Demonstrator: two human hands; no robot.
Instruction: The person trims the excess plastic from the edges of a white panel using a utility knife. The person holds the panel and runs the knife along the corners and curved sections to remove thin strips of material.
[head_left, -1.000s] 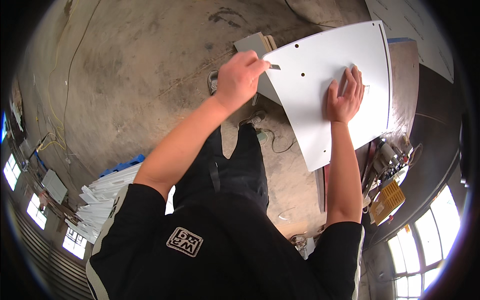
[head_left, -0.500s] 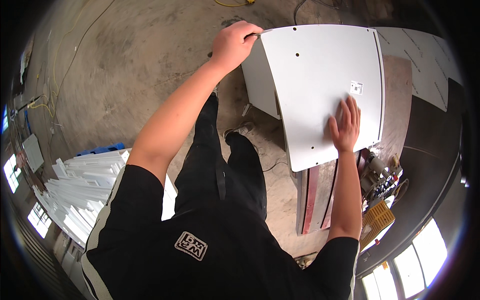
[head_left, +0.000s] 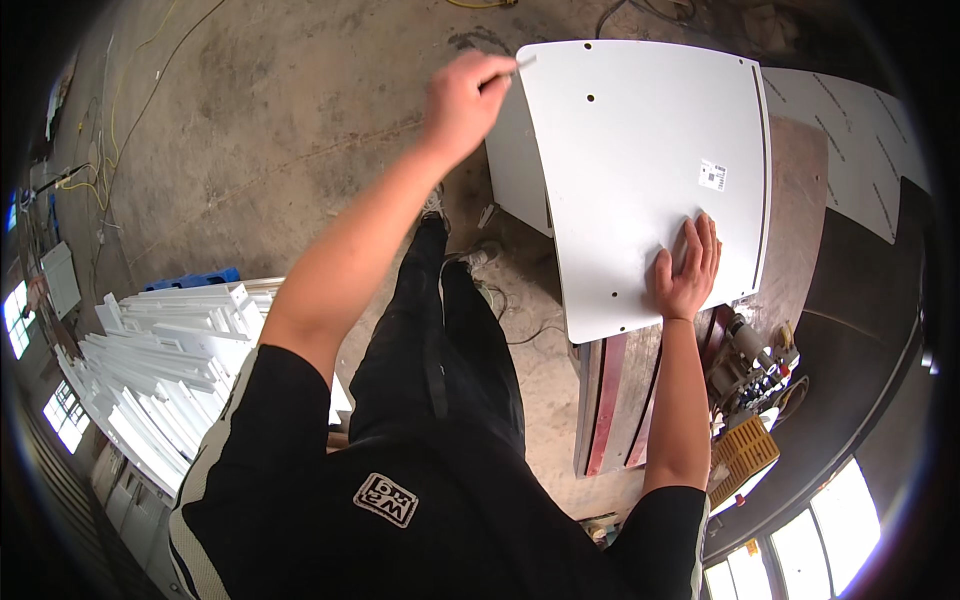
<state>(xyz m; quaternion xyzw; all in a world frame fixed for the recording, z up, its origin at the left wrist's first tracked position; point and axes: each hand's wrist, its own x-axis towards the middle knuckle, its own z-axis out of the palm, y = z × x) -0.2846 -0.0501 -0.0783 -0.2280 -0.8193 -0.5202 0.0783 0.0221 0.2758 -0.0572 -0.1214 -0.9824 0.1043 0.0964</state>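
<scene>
A white panel (head_left: pixel 640 170) with rounded corners, small dark holes and a dark groove along its right side lies on a workbench. My right hand (head_left: pixel 688 275) rests flat on its near right part, fingers stretched, just below a white label (head_left: pixel 713 175). At the far left corner my left hand (head_left: pixel 465 108) is closed in a pinch around a thin grey stick-like tool (head_left: pixel 527 63). Only the tool's short end shows, over the panel's corner; its kind cannot be made out. The hand is slightly blurred.
Under the panel is the bench (head_left: pixel 625 400) with reddish strips. Machine fittings (head_left: pixel 750 345) and a yellow slotted box (head_left: pixel 742 460) sit at its right. Another white sheet (head_left: pixel 845 130) lies beyond. Stacked white strips (head_left: pixel 170 360) stand at left; cables (head_left: pixel 115 130) cross the floor.
My left hand has turned a little at the corner, and the tool's end now shows over the panel's face. My right hand stays flat on the panel. The view has shifted slightly.
</scene>
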